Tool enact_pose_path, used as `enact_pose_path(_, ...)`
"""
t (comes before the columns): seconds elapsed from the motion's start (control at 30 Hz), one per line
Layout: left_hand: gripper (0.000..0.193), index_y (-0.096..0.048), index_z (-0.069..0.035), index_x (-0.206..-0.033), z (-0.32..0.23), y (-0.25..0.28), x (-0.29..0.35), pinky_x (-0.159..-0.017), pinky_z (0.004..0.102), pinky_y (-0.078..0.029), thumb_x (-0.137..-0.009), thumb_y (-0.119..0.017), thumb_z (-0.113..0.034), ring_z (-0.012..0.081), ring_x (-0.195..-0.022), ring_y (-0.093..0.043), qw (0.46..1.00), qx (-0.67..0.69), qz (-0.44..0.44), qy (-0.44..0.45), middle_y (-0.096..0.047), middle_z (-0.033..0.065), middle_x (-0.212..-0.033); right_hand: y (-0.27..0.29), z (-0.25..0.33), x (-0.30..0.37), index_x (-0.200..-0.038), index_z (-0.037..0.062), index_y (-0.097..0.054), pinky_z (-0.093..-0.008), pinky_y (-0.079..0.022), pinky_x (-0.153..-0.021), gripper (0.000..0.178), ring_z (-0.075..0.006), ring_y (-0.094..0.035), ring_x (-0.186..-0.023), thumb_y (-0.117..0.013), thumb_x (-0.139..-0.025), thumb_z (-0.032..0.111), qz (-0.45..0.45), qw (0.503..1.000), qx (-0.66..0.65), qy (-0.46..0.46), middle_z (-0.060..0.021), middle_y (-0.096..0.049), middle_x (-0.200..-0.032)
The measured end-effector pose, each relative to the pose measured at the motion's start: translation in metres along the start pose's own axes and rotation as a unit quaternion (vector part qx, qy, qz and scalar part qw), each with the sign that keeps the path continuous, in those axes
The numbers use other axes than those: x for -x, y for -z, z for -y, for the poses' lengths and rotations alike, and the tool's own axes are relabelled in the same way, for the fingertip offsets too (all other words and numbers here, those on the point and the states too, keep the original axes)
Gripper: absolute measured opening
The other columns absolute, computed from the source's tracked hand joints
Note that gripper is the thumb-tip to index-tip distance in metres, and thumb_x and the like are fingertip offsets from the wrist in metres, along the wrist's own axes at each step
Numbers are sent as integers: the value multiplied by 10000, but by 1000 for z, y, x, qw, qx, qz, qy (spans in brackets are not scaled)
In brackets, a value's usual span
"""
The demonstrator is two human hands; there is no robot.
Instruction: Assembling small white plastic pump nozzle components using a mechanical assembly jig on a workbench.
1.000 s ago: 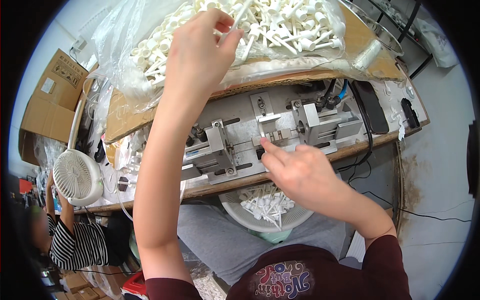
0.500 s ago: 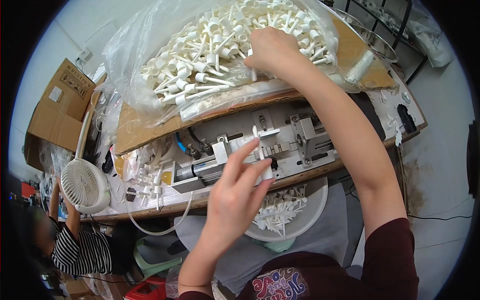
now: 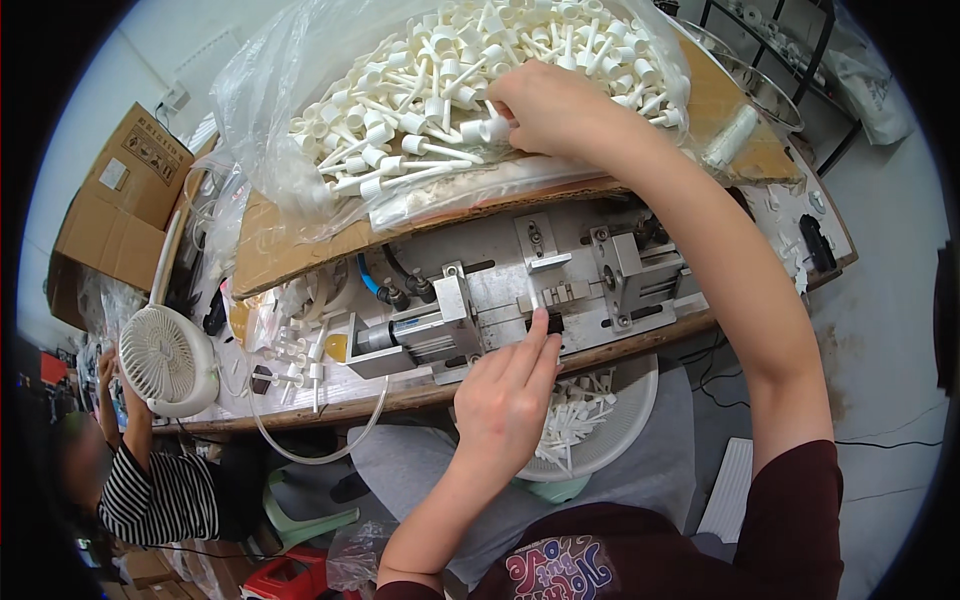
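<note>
A large heap of white capped sticks (image 3: 440, 90), short cups on thin stems, fills a clear plastic bag on the cardboard. My right hand (image 3: 560, 105) reaches into its near edge, fingers closed at the cup of one piece (image 3: 493, 130). Below the heap, a metal clamping fixture (image 3: 560, 290) lies along the table edge. At its middle, my left hand (image 3: 505, 405) has its fingers together on a white capped stick (image 3: 535, 292); the stem shows beyond the fingertips. The thumb and the cup end are hidden.
A basket (image 3: 640, 430) of white pieces stands below the table edge. To the left are a small white fan (image 3: 168, 360), a clear hose (image 3: 320, 460), loose white parts (image 3: 300, 360) and a cardboard box (image 3: 120, 210). Another person (image 3: 160, 490) in stripes sits beyond.
My left hand has lowered the white capped stick from above the fixture onto its middle, and its fingers have come together. My right hand has shifted slightly within the heap's near edge.
</note>
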State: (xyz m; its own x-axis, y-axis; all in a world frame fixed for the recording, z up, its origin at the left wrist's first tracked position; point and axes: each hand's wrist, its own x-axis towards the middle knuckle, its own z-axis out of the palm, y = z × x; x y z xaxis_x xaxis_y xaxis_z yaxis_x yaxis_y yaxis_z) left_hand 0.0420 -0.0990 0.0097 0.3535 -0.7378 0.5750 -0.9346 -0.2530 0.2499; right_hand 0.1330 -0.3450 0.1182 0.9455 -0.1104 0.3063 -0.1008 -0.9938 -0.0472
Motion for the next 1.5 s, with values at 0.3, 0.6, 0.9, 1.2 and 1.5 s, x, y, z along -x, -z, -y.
enact_pose_path(0.3, 330, -737, -50, -1038, 2, -1, -4, -649, 302, -505, -725, -813, -120, 184, -699, -680, 999, -14, 26, 14, -720, 84, -1208, 2, -3, 56, -1027, 36, -668, -435, -537, -771, 244, -335, -674, -868, -627, -797, -36, -244, 949, -144, 140, -123, -682, -948)
enact_pose_path(0.6, 340, -758, -72, -1030, 1, 0, -8, -582, 295, -493, -709, -838, -151, 192, -612, -637, 998, 11, 30, 55, -740, 39, -1152, 0, 10, 141, -1058, 3, -717, -339, -555, -670, 350, -282, -687, -779, -670, -718, -63, -290, 925, -135, 208, -155, -708, -1027)
enact_pose_path(0.9, 392, -738, -28, -1128, -6, 23, -7, -739, 297, -614, -751, -847, -26, 149, -852, -698, 920, 366, -21, 135, -700, 129, -1146, -24, 36, 194, -1046, -56, -705, -331, -588, -692, 366, -255, -699, -821, -681, -706, 79, -257, 933, -75, 239, -166, -694, -1062)
enact_pose_path(1.2, 259, -752, -52, -1026, -3, 2, 0, -690, 300, -567, -773, -805, -63, 202, -752, -698, 997, 56, 6, 57, -715, 94, -1200, -16, 39, 204, -1239, -73, -645, -379, -551, -918, 499, -322, -689, -1057, -747, -759, 12, -236, 933, -255, 98, -231, -647, -1249)
enact_pose_path(1.5, 313, -761, -86, -1030, 2, 4, -12, -584, 299, -522, -728, -826, -139, 202, -582, -639, 997, 9, 55, 55, -736, 44, -1168, -18, 39, 220, -1127, -43, -653, -386, -565, -877, 385, -334, -661, -1109, -775, -766, 4, -208, 920, -329, 31, -223, -622, -1292)
